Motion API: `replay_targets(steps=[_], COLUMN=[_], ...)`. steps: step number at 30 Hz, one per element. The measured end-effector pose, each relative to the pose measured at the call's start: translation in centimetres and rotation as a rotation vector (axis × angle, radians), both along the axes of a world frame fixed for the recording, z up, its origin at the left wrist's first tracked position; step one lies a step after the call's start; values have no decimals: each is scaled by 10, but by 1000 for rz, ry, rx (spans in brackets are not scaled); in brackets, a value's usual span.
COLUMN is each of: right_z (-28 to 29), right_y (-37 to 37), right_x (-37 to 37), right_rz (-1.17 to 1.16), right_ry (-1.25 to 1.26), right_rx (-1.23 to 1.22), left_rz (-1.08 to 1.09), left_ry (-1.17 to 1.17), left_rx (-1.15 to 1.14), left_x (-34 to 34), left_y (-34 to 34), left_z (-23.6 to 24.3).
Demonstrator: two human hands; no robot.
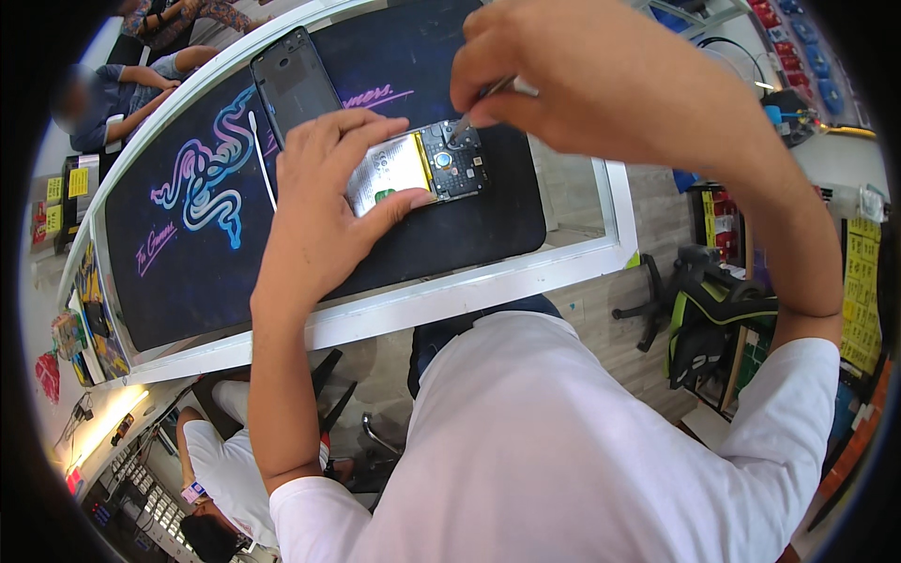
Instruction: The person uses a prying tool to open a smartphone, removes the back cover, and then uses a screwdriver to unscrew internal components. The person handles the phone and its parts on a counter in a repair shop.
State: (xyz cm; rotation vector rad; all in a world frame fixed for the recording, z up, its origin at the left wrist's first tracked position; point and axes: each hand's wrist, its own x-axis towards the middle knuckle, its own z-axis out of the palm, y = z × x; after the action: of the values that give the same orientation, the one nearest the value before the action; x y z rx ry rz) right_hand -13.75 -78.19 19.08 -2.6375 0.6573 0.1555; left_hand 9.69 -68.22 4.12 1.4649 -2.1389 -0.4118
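**On the mat: opened phone under tweezers**

At the centre of the black desk mat [188, 272], an opened smartphone [418, 167] is lying face down, its battery and circuit board showing. Left hand [324, 202] is pressing on it, fingers spread wide over the battery end, thumb along the near edge. Right hand [582, 80] is pinching metal tweezers [474, 108], tips touching the board near the camera end. Removed back cover [293, 83] is lying just beyond the left hand, white plastic stick [263, 159] beside it. White-framed glass counter [572, 258] is bearing the mat.
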Motion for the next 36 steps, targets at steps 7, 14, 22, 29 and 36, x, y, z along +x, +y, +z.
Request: replay_targets(steps=[7, 14, 22, 29, 36], right_z=[-24, -27, -60, -51, -63], right_y=[-2, -4, 13, 4, -10], right_x=[1, 13, 25, 33, 30], right_rz=[88, 133, 25, 384, 558], right_ry=[-75, -13, 132, -167, -279], right_rx=[23, -49, -293, -166, -367], left_rz=[6, -7, -21, -2, 81], left_ry=[-47, -24, -11, 375, 554], left_rx=[61, 44, -23, 249, 231], left_x=[-6, -4, -5, -10, -33], left_y=[6, 5, 5, -1, -13], left_z=[-6, -10, -11, -21, -13])
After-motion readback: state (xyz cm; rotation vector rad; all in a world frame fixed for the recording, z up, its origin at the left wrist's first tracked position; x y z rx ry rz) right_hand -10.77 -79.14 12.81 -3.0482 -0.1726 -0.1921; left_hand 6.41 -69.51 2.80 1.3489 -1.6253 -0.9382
